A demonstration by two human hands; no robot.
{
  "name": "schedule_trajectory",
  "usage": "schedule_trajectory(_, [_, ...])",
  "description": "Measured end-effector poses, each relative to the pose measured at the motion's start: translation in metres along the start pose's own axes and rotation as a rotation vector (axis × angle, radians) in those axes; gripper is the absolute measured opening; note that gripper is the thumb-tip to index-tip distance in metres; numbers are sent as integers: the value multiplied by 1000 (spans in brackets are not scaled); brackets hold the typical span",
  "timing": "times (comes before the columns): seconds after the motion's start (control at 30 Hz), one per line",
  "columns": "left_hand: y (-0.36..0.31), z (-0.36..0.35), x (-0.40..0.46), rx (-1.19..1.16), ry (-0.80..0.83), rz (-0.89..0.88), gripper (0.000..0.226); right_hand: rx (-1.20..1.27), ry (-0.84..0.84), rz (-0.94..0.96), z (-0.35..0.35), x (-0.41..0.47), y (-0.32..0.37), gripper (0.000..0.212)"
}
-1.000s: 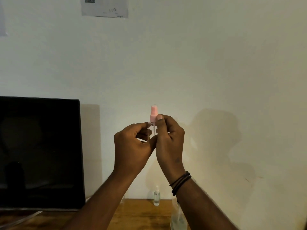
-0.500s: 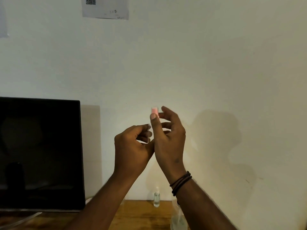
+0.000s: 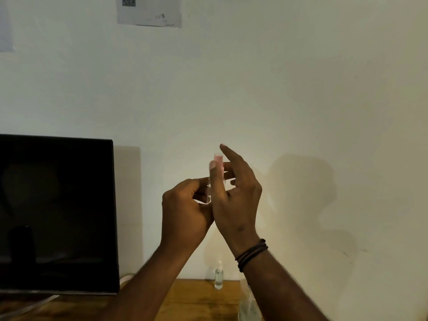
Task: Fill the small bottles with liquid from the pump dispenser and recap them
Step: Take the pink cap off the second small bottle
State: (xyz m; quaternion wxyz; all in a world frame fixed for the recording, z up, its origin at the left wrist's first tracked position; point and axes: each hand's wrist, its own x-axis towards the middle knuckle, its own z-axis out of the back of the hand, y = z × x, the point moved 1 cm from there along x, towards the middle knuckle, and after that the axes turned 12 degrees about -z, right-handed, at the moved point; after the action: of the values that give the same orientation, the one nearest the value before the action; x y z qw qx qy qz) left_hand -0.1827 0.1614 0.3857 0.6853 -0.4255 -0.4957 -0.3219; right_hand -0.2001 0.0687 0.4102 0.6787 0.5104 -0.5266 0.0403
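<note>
The left hand grips the small clear bottle. The right hand pinches its pink cap – twist gently, keeping the bottle straight up.

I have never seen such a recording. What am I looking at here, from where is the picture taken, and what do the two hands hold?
There is no machine here: a person works with two bare hands. The one picture comes from a camera worn on the person's head, so you see both arms reaching forward toward a pale wall.

The left hand holds a small clear bottle, mostly hidden by the fingers. The right hand pinches the bottle's pink cap with thumb and fingers, index finger raised. It looks like screwing the cap, though the picture is blurred there.

Below lies a wooden table. On it stands another small bottle by the wall, and something clear, hard to tell, near the right arm. A dark monitor stands at the left, and a paper hangs on the wall.
</note>
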Motion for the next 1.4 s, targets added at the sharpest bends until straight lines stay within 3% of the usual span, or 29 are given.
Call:
schedule_trajectory(0.23, [2,-1,-2,12,2,-27,23,-34,-47,13,-3,5,-5,30])
schedule_trajectory(0.47, [4,-1,-8,-14,13,-9,27,60,42,-80,1,0,-6,21])
schedule_trajectory(0.6, [1,1,-4,-19,-10,15,31,66,34,-79,7,3,-5,34])
schedule_trajectory(0.83, [-1,-1,-3,-39,-4,8,32,48,21,19,6,2,-4,28])
schedule_trajectory(1.07, [0,-5,-9,-20,-4,-8,25,-22,3,-16,7,4,-7,32])
schedule_trajectory(1.17, [-1,-5,-8,-45,-3,-16,28,-15,-11,-21,7,6,-7,25])
schedule_trajectory(1.4, [-1,-3,-9,-91,0,-37,30,34,75,-68,8,3,-2,20])
